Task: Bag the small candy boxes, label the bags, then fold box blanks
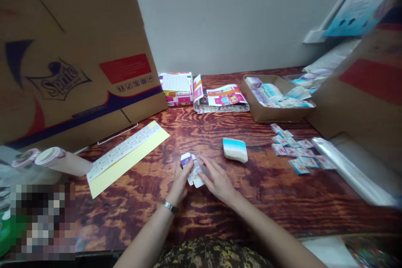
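Observation:
A small purple and white carton [195, 172] is held low over the table between my two hands, its end flaps sticking out. My left hand [180, 178] grips its left side, with the thumb lying on the printed face. On the other side, the fingers of my right hand [216, 178] press against the carton's right edge. Just right of my hands lies a stack of flat blue and white pieces [235, 150]. Farther right, several small printed packets [292, 147] are spread in loose rows.
Large cardboard boxes [78, 42] flank the table left and right. A label sheet on yellow backing [128, 157] lies left, near white rolls [63, 161]. At the back are printed pink packages [222, 98] and an open box of packets [276, 113]. A plastic film roll [351, 176] lies right.

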`<state>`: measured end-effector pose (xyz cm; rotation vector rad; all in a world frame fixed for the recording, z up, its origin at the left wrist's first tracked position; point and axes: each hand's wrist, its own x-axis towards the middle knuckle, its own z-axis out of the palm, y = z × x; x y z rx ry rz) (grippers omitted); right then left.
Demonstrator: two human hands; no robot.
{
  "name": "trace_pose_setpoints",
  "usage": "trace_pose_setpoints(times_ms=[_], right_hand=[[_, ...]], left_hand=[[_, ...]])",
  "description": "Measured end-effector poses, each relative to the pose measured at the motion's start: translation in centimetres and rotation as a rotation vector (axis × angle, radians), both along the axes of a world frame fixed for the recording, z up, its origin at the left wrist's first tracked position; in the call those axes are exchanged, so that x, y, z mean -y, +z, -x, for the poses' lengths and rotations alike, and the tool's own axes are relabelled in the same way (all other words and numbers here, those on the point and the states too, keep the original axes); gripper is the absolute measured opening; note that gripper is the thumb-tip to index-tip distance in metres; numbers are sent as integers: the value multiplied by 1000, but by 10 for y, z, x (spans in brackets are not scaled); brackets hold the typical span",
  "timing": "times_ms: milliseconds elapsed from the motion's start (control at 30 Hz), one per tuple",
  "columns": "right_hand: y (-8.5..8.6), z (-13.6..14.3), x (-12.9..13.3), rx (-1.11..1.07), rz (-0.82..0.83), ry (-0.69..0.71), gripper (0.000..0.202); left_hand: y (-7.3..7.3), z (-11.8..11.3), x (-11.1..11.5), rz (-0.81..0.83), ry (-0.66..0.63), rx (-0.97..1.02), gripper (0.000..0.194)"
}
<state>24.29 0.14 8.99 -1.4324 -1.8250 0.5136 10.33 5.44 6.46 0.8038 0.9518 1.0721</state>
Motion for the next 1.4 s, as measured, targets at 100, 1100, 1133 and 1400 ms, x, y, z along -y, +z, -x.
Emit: trace_pose_setpoints(times_ms=[100,1100,1133,1400], right_hand=[[5,9,2,113,-31,-149,30],[10,8,-8,-986,346,67,14],[11,7,-6,-1053,375,89,14],[20,3,-1,-1414,509,197,15]], left_hand=[[-2,-4,-3,-140,176,-223,63],[1,-12,-5,-99,103,117,65],[1,-10,-5,-101,92,118,64],[-1,-3,-9,-185,-22,46,74]])
